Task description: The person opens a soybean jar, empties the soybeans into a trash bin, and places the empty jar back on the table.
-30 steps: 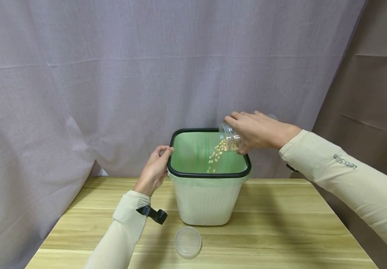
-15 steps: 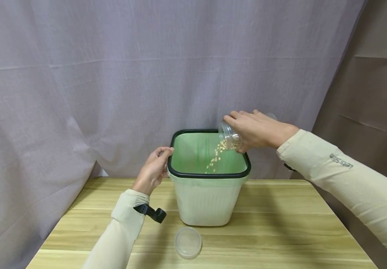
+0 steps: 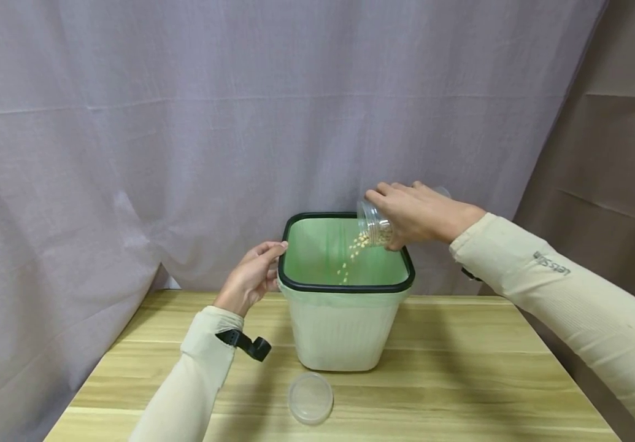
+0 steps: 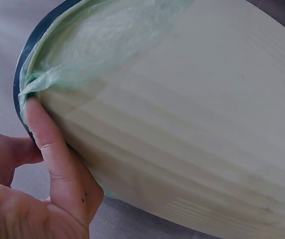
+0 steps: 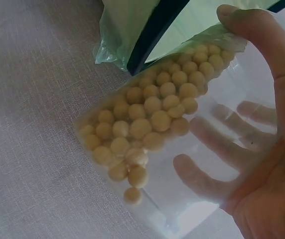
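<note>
From where I watch, this looks like a staged recording corner rather than a lived-in room: a wrinkled grey-lilac curtain [image 3: 240, 123] hangs across the whole back, and a brown cloth [image 3: 615, 153] closes off the right side. In front of them I see only a pale wood-grain desk [image 3: 461, 368] pushed against the drapes. The hung fabric hides whatever walls or furnishings lie behind, so I cannot tell what kind of building it is.

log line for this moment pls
right hand grip: tilted clear plastic jar | pale beans falling | into green-lined white bin | left hand: on rim
</note>
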